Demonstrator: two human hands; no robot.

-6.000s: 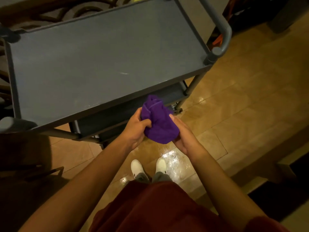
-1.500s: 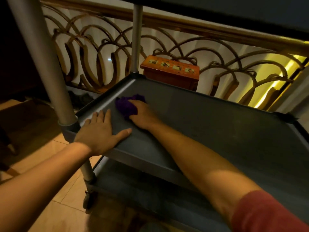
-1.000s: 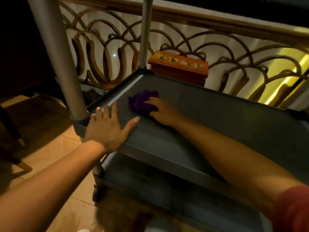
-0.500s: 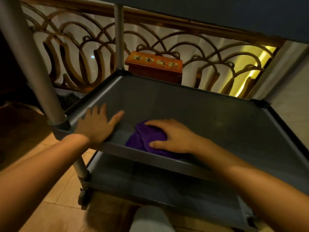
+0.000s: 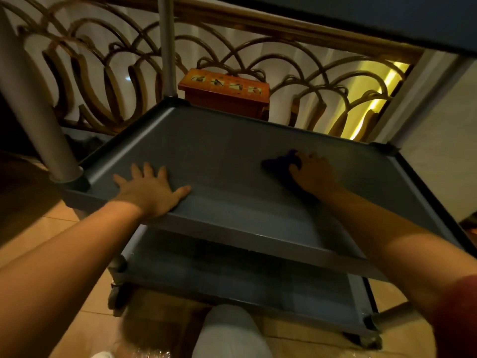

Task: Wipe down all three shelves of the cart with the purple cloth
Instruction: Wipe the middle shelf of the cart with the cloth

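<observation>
The grey cart's middle shelf (image 5: 232,161) fills the view, seen from low down. My right hand (image 5: 313,174) presses the purple cloth (image 5: 280,165) flat on that shelf, toward its far right part; the cloth shows only to the left of my fingers. My left hand (image 5: 149,188) lies palm down, fingers spread, on the shelf's front left rim, holding nothing. The bottom shelf (image 5: 245,277) lies below, and the underside of the top shelf (image 5: 361,19) crosses the upper right.
A thick grey cart post (image 5: 33,104) stands at the near left corner and a thinner post (image 5: 166,47) at the far left. Behind the cart are a curled metal railing (image 5: 103,68) and an orange wooden box (image 5: 227,91). My knee (image 5: 229,332) is at the bottom.
My right hand has slid the cloth from the shelf's front middle to its far right part. My left hand has stayed flat on the front left rim.
</observation>
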